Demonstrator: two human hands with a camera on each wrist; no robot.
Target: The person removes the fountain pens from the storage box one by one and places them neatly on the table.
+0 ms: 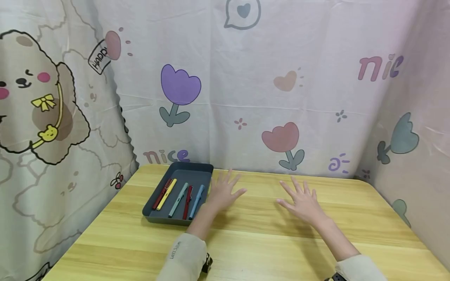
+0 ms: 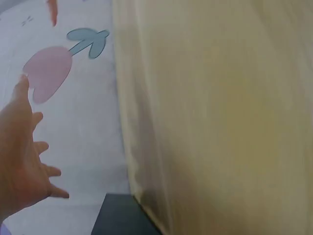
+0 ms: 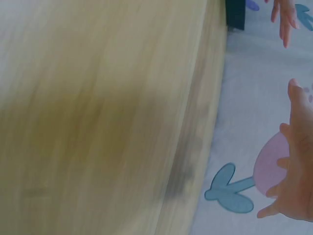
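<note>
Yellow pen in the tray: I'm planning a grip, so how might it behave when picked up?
The yellow pen looks straight and slim, so probably stiff and light. It looks smooth and might slip or roll, though the rimmed tray should contain it.

Bkgd: pale cloth point(image 1: 263, 50) w/ creases, across the back + both sides of frame. Prints on it: lg bear point(image 1: 29, 84) far L w/ yellow bow point(image 1: 43, 102) & yellow bag point(image 1: 48, 133); purple tulip point(image 1: 181, 88) L of ctr, word "nice" point(image 1: 166, 156) below it; speech bubble point(image 1: 243, 11) top ctr; sm peach heart point(image 1: 286, 81) R of ctr, pink tulip point(image 1: 281, 138) below; another "nice" upper R; purple sun point(image 1: 334, 164) ctr R, just above surface point(image 1: 260, 246); blue-green tulip point(image 1: 404, 134) far R; sm cherries point(image 1: 118, 183) L. Surface = lt yellow wood grain, btm of frame, back R corner rounded. L wrist view: pink tulip upper L, surface R. R wrist view: surface L, pink tulip lower R.
</note>
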